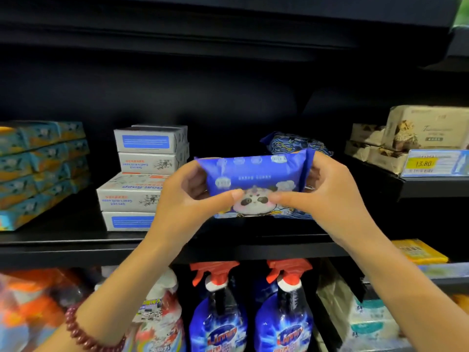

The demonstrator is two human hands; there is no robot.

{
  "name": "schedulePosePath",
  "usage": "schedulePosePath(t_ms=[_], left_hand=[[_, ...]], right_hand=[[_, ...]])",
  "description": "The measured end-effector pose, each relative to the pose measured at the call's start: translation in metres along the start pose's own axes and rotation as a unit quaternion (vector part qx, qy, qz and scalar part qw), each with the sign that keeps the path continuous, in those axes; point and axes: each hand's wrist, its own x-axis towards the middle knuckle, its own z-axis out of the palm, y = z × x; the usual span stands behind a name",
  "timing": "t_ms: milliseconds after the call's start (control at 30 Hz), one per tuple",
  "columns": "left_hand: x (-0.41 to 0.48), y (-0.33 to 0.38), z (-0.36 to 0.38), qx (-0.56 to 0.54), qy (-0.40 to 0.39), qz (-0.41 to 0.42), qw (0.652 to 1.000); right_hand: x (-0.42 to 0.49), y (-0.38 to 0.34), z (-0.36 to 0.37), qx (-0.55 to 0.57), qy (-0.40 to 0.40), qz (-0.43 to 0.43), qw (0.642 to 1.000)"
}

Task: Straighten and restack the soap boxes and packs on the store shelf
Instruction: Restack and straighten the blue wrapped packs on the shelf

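Holding the blue panda pack (253, 179) in both hands, just above the middle shelf (76, 240) and in front of a second blue pack (294, 143) that lies crumpled behind it. Left hand (182, 199) and right hand (327, 194) each pinch an end, fingers (223, 196) curled round the wrapper, thumbs on its face. To the left, the white soap boxes (142, 179) sit stacked but staggered, upper ones off-line from the lower, so that pile looks unfinished. The teal boxes (43, 168) at far left look tidy. By my reckoning it's mid-task: this pack is not yet set down.
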Motion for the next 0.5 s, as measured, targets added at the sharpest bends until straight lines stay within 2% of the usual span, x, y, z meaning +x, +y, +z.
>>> schedulePosePath(t_ms=[67,133,233,300,400,500], left_hand=[[0.004,0.006,-0.01,0.004,-0.031,-0.024,0.999],[0.009,0.015,-0.019,0.034,-0.098,-0.051,0.993],[0.013,0.025,-0.026,0.173,-0.211,-0.059,0.96],[0.013,0.028,-0.025,0.202,-0.262,-0.048,0.942],[0.01,0.025,-0.022,0.158,-0.218,-0.035,0.962],[0.006,0.02,-0.021,0.161,-0.16,0.007,0.974]], right_hand=[[-0.004,0.0,0.003,-0.047,0.013,-0.051,0.997],[-0.01,-0.001,0.006,-0.076,0.0,-0.115,0.99],[-0.013,-0.003,0.01,-0.093,0.003,-0.173,0.98],[-0.015,-0.002,0.011,-0.094,0.009,-0.198,0.976],[-0.016,0.0,0.013,-0.094,0.006,-0.198,0.976],[-0.014,0.002,0.005,-0.123,-0.027,-0.177,0.976]])
